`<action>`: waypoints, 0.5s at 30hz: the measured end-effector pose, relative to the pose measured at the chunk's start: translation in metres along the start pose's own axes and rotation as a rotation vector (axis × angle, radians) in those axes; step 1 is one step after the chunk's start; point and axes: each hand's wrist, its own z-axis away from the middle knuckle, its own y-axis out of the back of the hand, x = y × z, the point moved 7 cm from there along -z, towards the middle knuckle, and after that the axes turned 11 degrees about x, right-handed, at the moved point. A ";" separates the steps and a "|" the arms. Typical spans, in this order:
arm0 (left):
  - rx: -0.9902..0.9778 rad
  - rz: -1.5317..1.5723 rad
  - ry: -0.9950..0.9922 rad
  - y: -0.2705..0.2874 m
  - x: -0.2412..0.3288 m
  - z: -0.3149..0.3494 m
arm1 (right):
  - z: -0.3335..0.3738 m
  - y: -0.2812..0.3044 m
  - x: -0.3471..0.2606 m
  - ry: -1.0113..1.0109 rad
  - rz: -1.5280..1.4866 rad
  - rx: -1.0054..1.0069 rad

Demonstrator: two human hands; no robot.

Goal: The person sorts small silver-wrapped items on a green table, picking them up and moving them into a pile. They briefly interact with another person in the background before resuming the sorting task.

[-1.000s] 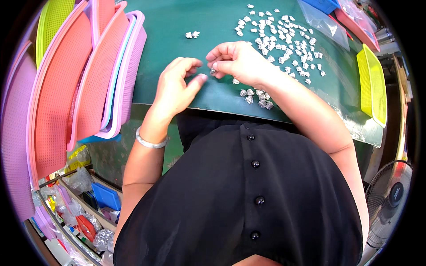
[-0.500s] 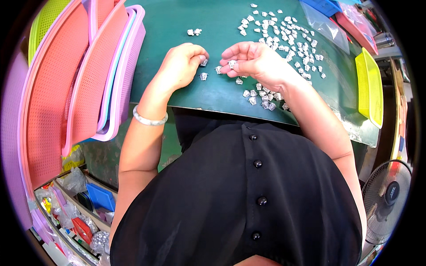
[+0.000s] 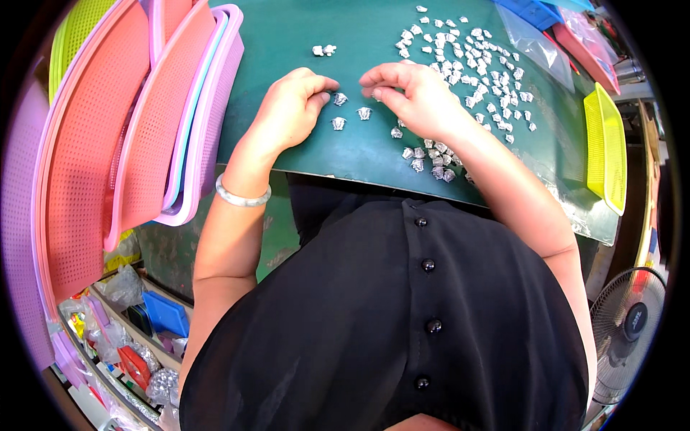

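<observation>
My left hand (image 3: 291, 108), with a pale bangle (image 3: 243, 195) on its wrist, is over the green table. Its thumb and index finger are apart, with nothing seen between them, right beside a small silver metal piece (image 3: 340, 99). Two similar silver pieces lie nearby, one (image 3: 338, 123) below the left fingertips and one (image 3: 364, 113) between the hands. My right hand (image 3: 417, 100) is closed, fingers curled toward the thumb. A sliver of a silver piece shows at its fingertips, mostly hidden. Under the right wrist sits a cluster of silver pieces (image 3: 440, 154).
Many silver pieces (image 3: 474, 65) are scattered at the far right, and a small group (image 3: 323, 50) lies farther back. Stacked pink and purple baskets (image 3: 154, 108) line the left edge. A yellow-green basket (image 3: 605, 151) stands at the right edge, above a fan (image 3: 629, 334).
The left fingertips have come off the silver piece beside them. My right hand has turned palm-down and its fingers have curled in, now mostly covering the piece they held. The view has shifted slightly.
</observation>
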 end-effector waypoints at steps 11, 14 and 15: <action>0.127 -0.017 0.026 0.009 0.001 0.014 | -0.015 0.018 0.007 0.235 0.296 0.155; 0.128 0.008 0.053 0.015 0.004 0.022 | -0.016 0.033 0.017 0.194 0.325 0.128; 0.114 0.014 0.054 0.015 0.005 0.024 | -0.016 0.034 0.018 0.161 0.308 0.098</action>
